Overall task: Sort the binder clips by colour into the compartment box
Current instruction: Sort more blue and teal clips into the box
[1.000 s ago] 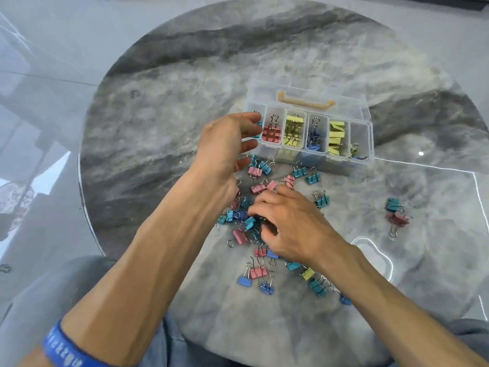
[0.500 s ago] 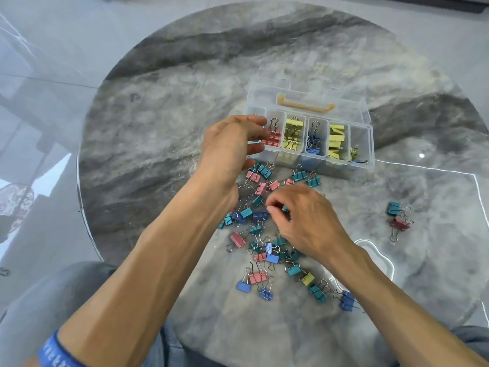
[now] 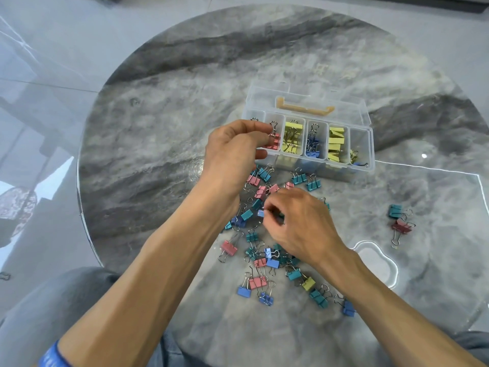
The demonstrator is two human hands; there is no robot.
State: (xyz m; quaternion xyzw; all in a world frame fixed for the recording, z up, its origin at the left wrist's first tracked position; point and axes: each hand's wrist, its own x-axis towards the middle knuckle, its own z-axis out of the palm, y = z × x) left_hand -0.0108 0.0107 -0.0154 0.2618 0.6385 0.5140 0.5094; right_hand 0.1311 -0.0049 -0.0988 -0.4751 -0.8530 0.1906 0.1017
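A clear compartment box [image 3: 370, 154] stands open at the table's far side, its lid with a tan handle [image 3: 304, 108] laid back. Its compartments hold pink clips [image 3: 275, 142], yellow clips [image 3: 292, 133], blue clips [image 3: 313, 147] and more yellow clips [image 3: 336, 144]. My left hand [image 3: 232, 154] hovers at the box's left end, fingers pinched on a pink clip's wire over the pink compartment. My right hand [image 3: 304, 226] rests on the loose pile of mixed clips [image 3: 264, 263] in front of the box, fingertips pinching a light blue clip [image 3: 260, 213].
A teal clip [image 3: 395, 211] and a dark red clip [image 3: 401, 227] lie apart at the right. The round marble table [image 3: 164, 160] ends close to my lap at the bottom. A blue wristband [image 3: 51, 354] is on my left wrist.
My left hand has shifted right from the box's first compartment to the pink one. My right hand has lifted from flat on the pile into a pinch on a blue clip.
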